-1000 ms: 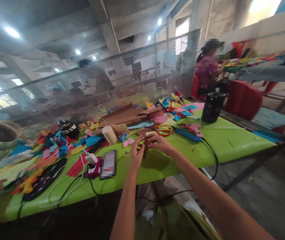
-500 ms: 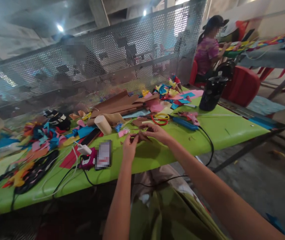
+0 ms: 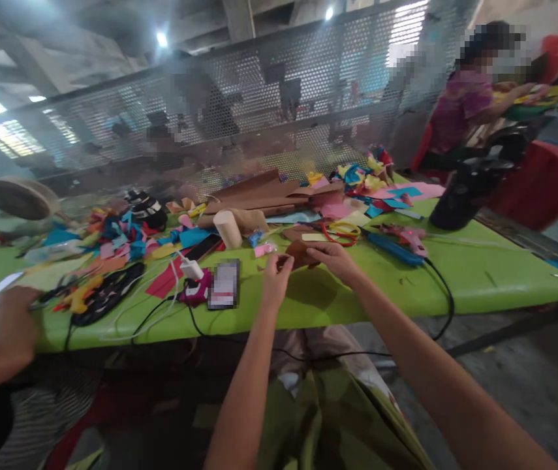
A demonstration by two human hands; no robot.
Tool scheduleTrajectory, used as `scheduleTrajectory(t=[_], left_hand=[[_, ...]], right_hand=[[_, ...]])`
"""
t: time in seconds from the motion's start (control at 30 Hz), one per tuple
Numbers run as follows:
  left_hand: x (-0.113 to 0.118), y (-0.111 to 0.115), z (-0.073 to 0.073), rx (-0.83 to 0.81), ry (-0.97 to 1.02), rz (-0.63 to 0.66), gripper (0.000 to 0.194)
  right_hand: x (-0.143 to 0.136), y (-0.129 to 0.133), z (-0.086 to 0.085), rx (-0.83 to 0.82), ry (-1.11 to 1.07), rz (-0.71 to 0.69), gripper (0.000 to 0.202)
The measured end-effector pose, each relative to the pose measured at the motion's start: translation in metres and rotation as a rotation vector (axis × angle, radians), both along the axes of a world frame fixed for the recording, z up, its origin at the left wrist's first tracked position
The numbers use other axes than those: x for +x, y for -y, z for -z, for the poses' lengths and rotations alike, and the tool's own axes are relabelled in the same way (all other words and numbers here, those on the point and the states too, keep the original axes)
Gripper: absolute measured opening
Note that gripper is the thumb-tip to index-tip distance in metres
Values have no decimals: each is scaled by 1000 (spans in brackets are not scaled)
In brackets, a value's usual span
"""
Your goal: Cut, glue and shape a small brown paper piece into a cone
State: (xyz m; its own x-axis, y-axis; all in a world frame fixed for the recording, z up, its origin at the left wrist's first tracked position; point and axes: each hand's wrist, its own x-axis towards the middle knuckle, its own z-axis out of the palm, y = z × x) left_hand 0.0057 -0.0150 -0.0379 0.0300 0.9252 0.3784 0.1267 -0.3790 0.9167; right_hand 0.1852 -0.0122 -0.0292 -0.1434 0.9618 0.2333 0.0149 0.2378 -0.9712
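A small piece of brown paper [image 3: 299,253] is held just above the green table [image 3: 337,307]. My left hand [image 3: 277,277] pinches its left side between thumb and fingers. On the right side, my right hand [image 3: 335,260] grips the same piece with closed fingers. Behind the hands lie more brown paper sheets [image 3: 259,196] and a yellow ring [image 3: 344,228] with a red one beside it. A pale roll [image 3: 228,228] stands to the left of them, with a phone [image 3: 224,284] nearer the front edge.
A blue-handled tool [image 3: 396,250] with a black cable and a dark cup [image 3: 449,199] are at the right. Colourful scraps [image 3: 126,235], a power socket [image 3: 195,288] and cables lie left. Another person's arm [image 3: 12,333] is far left; a person in purple [image 3: 465,108] sits beyond.
The view has swung left, so things appear further right. My hands are slightly further apart, and more of the brown piece shows. The other person's arm at the left now reaches over the table.
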Motion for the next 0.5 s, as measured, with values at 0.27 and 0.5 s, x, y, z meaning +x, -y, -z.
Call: scheduleTrajectory(t=[0.27, 0.5], left_hand=[[8, 1, 4, 18, -75, -44, 21], [5, 4, -2, -47, -67, -114, 16]], right_hand=[[-2, 2, 4, -11, 47, 8, 42], [-2, 6, -1, -12, 116, 20, 43]])
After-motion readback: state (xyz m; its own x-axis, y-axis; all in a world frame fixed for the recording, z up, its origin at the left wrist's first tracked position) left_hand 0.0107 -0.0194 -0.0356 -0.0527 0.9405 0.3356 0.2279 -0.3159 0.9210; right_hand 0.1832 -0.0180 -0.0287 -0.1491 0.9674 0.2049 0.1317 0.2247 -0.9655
